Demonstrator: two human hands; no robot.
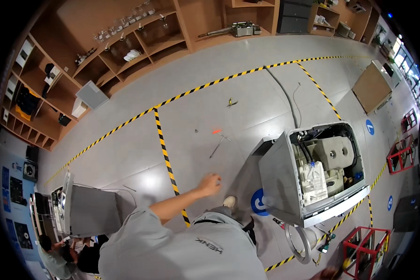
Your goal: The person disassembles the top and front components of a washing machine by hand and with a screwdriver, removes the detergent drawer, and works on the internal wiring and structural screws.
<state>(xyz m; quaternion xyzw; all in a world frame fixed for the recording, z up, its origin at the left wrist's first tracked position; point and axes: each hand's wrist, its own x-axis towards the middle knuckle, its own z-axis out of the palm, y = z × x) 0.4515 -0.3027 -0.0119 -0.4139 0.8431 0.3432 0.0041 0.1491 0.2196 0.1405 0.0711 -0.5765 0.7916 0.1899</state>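
Observation:
My left hand [210,184] is held out over the floor in front of me, its fingers loosely curled with nothing visible in them. At the lower right edge, my right hand [330,272] is dark and partly cut off beside a red-framed tool rack [366,249]; its fingers cannot be made out. To my right stands a grey washing machine [280,179] with its top off, showing pale blocks, a white plastic housing [313,182] and dark hoses. A round door ring [305,245] and a green-black cordless drill [326,243] lie near it.
A T-handled wrench [218,145], an orange piece [216,131] and pliers [231,102] lie on the floor ahead. A grey hose [284,91] runs behind the machine. Another grey machine [95,210] stands left, with people beside it. Wooden shelves [140,39] line the back; a cardboard-coloured box [372,87] stands far right.

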